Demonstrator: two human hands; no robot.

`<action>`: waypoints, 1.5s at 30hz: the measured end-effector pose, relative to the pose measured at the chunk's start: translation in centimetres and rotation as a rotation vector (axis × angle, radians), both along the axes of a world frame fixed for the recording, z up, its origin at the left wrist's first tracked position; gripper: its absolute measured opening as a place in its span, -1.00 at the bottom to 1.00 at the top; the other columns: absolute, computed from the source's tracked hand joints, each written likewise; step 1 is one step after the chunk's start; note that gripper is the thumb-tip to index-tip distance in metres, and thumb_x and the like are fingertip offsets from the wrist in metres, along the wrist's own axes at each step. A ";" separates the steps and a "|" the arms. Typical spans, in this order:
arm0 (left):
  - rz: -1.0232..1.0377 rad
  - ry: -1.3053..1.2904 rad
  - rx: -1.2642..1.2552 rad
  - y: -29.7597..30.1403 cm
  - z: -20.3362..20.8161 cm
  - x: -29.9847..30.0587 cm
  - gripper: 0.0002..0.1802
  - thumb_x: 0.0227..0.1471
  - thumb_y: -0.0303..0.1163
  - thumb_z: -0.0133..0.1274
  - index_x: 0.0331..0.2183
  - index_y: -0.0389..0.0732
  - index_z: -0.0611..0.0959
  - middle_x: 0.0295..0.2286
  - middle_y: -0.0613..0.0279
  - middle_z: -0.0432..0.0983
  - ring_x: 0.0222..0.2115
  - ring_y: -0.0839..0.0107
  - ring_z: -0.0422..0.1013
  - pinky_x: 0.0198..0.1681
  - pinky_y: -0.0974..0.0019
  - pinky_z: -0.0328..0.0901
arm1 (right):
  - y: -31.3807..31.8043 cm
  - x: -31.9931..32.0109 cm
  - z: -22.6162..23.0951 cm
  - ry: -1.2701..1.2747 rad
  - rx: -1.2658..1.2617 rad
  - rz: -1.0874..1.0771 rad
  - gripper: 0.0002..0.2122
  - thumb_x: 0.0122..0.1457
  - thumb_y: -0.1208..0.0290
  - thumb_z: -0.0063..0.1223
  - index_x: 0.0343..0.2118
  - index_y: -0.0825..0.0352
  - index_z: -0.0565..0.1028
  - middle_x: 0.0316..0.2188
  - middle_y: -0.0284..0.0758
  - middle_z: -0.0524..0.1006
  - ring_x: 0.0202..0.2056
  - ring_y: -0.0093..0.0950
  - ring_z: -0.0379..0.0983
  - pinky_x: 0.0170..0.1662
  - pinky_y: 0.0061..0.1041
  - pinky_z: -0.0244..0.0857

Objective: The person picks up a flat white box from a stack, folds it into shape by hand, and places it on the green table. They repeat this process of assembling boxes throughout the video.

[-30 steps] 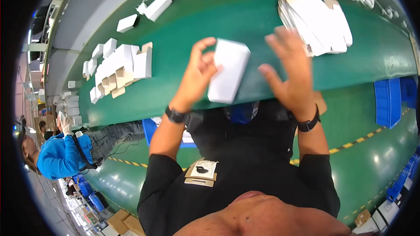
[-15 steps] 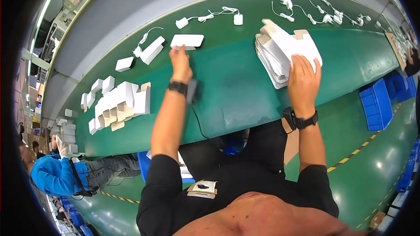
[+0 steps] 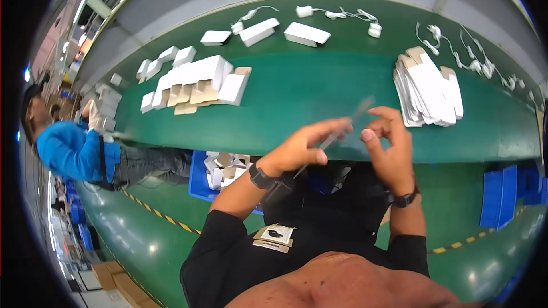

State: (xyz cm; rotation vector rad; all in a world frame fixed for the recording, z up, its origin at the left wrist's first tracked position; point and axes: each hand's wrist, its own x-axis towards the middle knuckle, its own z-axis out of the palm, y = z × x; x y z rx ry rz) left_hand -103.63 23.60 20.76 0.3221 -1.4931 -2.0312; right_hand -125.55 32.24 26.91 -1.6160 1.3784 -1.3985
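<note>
Above the table's near edge, my left hand [image 3: 311, 142] pinches a thin, motion-blurred piece seen edge-on, which looks like a flat white carton [image 3: 332, 138]. Facing it, my right hand [image 3: 391, 145] has its fingers bent and spread, apart from the piece. Right of that hand lies a leaning stack of flat white cartons [image 3: 425, 91] with brown insides. Folded white boxes [image 3: 197, 80] stand grouped at the left, several showing brown open ends. Along the back are a white box [image 3: 307, 33], another long box [image 3: 260, 32] and a smaller one [image 3: 216, 37].
White chargers with cables [image 3: 374, 29] lie along the back of the green table [image 3: 285, 85]. A blue bin [image 3: 198, 179] of cartons sits below the near edge; blue crates [image 3: 498, 197] are at the right. A person in a blue top [image 3: 71, 148] works at the left.
My left hand has left the white box at the back and come down to the near edge. My right hand has left the carton stack and moved toward it. The view has turned left.
</note>
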 end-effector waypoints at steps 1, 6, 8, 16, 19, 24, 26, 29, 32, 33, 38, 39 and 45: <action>-0.077 -0.050 -0.032 0.9 -0.1 0.4 0.05 -0.04 0.07 0.36 0.29 -0.26 0.26 0.17 0.10 0.34 0.18 0.28 0.28 0.26 0.17 0.14 | -0.3 -0.6 0.9 -0.022 0.146 0.014 -0.79 0.18 0.48 0.20 -0.15 0.38 0.52 -0.42 -0.32 0.59 -0.38 -0.62 0.51 -0.28 -0.61 0.35; -0.109 -0.081 -0.040 3.2 0.8 0.3 0.12 -0.05 -0.06 0.39 0.35 -0.24 0.13 0.21 0.11 0.28 0.18 0.30 0.29 0.23 0.17 0.19 | -1.4 -3.1 2.5 0.230 0.451 0.405 -0.75 0.12 0.47 0.26 -0.16 0.37 0.48 -0.51 -0.43 0.53 -0.46 -0.66 0.47 -0.34 -0.68 0.29; -0.037 -0.058 0.001 4.2 0.5 0.2 0.08 -0.02 -0.11 0.37 0.35 -0.21 0.13 0.21 0.11 0.28 0.19 0.30 0.27 0.23 0.18 0.19 | -1.2 -3.5 2.0 0.355 0.431 0.541 -0.68 0.09 0.47 0.29 -0.10 0.37 0.48 -0.46 -0.40 0.54 -0.42 -0.65 0.48 -0.32 -0.67 0.31; 0.359 -0.010 -0.285 4.4 1.4 -1.3 -0.09 0.17 -0.25 0.21 0.36 -0.07 0.04 0.15 0.07 0.28 0.13 0.32 0.29 0.16 0.22 0.24 | 0.5 0.1 -0.3 -0.133 0.087 0.126 -0.59 0.10 0.41 0.30 0.02 0.42 0.51 -0.06 -0.23 0.52 -0.13 -0.51 0.48 -0.06 -0.54 0.34; 0.347 -0.154 -0.574 4.1 0.6 -1.2 -0.13 0.22 -0.24 0.17 0.34 -0.07 0.01 0.11 0.06 0.31 0.05 0.33 0.35 0.11 0.24 0.28 | 0.9 -0.6 -2.7 -0.184 0.041 0.184 -0.59 0.15 0.40 0.27 0.04 0.43 0.51 0.02 -0.19 0.49 -0.05 -0.45 0.46 0.00 -0.49 0.31; 0.232 -0.003 -0.172 5.9 -2.0 -2.3 -0.22 0.27 -0.21 0.10 0.29 -0.07 0.00 0.04 0.08 0.36 -0.06 0.40 0.37 0.03 0.26 0.31 | 1.8 -0.4 -7.0 -0.178 -0.044 0.117 -0.59 0.24 0.33 0.16 0.08 0.47 0.46 0.03 -0.14 0.50 0.03 -0.33 0.43 0.15 -0.33 0.25; 0.267 0.114 0.042 7.7 -2.2 -2.2 -0.27 0.29 -0.22 0.08 0.27 -0.07 0.02 0.01 0.08 0.37 -0.07 0.45 0.36 0.02 0.27 0.31 | 2.3 0.6 -7.6 -0.142 -0.077 0.053 -0.59 0.27 0.30 0.12 0.08 0.48 0.45 0.04 -0.13 0.51 0.05 -0.30 0.42 0.20 -0.28 0.23; 0.358 0.148 -0.001 7.9 -2.2 -2.3 -0.23 0.29 -0.25 0.08 0.29 -0.05 -0.02 0.01 0.09 0.38 -0.07 0.45 0.35 0.03 0.27 0.31 | 1.6 2.7 -6.9 -0.268 -0.227 0.093 -0.57 0.30 0.21 0.09 0.06 0.50 0.47 0.00 -0.09 0.53 0.04 -0.24 0.44 0.18 -0.23 0.25; 0.309 0.120 0.014 6.5 -1.4 -1.8 -0.17 0.26 -0.30 0.11 0.32 -0.07 -0.06 0.01 0.09 0.37 -0.04 0.42 0.36 0.04 0.25 0.31 | 0.7 1.4 -5.2 -0.100 -0.233 0.133 -0.65 0.33 0.25 0.04 -0.05 0.49 0.54 -0.06 -0.05 0.57 0.00 -0.21 0.49 0.14 -0.23 0.31; 0.394 0.019 -0.212 5.3 -2.0 -1.0 -0.14 0.25 -0.32 0.11 0.33 -0.10 -0.08 0.02 0.08 0.38 -0.02 0.40 0.37 0.06 0.25 0.30 | 0.1 1.4 -4.6 -0.060 -0.200 0.181 -0.69 0.34 0.28 0.02 -0.11 0.48 0.58 -0.06 -0.05 0.58 -0.02 -0.21 0.51 0.12 -0.24 0.32; 0.356 -0.106 -0.339 4.5 -1.5 1.5 -0.09 0.14 -0.43 0.22 0.32 -0.23 0.02 0.09 -0.04 0.30 0.09 0.25 0.31 0.21 0.17 0.16 | -1.3 1.9 -3.2 -0.256 0.074 0.282 -0.86 0.25 0.52 0.12 -0.24 0.46 0.63 -0.14 -0.14 0.60 0.00 -0.25 0.54 0.07 -0.32 0.41; 0.303 -0.092 -0.327 4.3 -1.8 0.9 -0.09 0.14 -0.43 0.22 0.32 -0.23 0.02 0.09 -0.04 0.30 0.09 0.25 0.31 0.21 0.17 0.16 | -1.1 1.7 -3.5 -0.252 0.081 0.227 -0.86 0.25 0.52 0.12 -0.24 0.46 0.63 -0.14 -0.14 0.60 0.00 -0.25 0.54 0.07 -0.32 0.41; 0.264 -0.084 -0.419 4.8 -1.6 -0.5 -0.07 0.11 -0.44 0.25 0.32 -0.22 0.04 0.11 -0.10 0.31 0.12 0.16 0.32 0.21 0.13 0.18 | 0.6 0.7 -4.0 -0.419 0.104 0.243 -0.82 0.13 0.71 0.18 -0.20 0.45 0.63 -0.14 -0.19 0.56 0.03 -0.31 0.53 0.09 -0.40 0.44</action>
